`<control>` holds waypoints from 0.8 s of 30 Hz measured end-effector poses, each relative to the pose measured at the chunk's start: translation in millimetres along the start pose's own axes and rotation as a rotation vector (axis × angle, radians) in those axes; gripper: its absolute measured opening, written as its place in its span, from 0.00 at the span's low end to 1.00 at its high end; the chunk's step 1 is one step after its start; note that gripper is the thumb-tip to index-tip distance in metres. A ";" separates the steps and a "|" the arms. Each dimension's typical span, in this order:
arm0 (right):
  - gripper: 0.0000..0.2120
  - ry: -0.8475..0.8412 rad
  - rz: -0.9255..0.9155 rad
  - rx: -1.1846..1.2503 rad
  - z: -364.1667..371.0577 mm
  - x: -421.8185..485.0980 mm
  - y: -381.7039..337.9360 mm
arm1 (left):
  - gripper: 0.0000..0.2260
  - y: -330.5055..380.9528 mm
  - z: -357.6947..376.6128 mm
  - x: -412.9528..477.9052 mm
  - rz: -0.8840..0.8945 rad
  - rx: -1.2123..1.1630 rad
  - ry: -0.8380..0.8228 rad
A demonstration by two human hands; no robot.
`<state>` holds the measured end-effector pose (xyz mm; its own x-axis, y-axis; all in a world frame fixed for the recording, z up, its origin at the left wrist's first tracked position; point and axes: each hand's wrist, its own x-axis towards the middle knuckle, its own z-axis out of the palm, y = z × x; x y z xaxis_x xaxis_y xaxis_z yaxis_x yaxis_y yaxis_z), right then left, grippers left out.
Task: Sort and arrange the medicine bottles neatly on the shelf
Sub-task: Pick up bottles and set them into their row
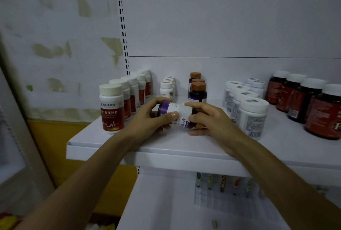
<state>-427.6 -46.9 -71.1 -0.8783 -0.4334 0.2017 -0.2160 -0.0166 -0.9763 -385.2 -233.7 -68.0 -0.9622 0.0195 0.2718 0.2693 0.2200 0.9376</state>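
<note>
1. I see the purple-label bottle [180,110] lying on its side just above the front of the shelf [166,148], its long axis running left to right.
2. I cannot tell which end carries the cap; the hands cover both ends.
3. The left hand [147,119] grasps the left end, fingers curled over it.
4. The right hand [208,119] grasps the right end, thumb and fingers wrapped around it.
5. The shelf holds upright rows running front to back: red-label white bottles [111,107], small white bottles [166,91], copper-capped dark bottles [197,93], white tubs [252,117] and dark red jars [324,115].
6. All caps are on; contents are not visible.
</note>
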 end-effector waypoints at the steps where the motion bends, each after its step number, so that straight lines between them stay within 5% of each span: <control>1: 0.16 -0.005 -0.007 -0.007 0.1 -0.4 0.1 | 0.22 -0.2 0.0 -0.1 0.001 0.004 0.001; 24: 0.21 0.028 -0.031 -0.135 5.9 -6.2 -7.3 | 0.15 -6.7 -9.7 0.2 0.122 -0.067 -0.148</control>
<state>-418.1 -49.4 -65.7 -0.8817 -0.4088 0.2355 -0.2969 0.0928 -0.9504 -386.8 -244.5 -72.1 -0.9165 0.1865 0.3538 0.3815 0.1419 0.9134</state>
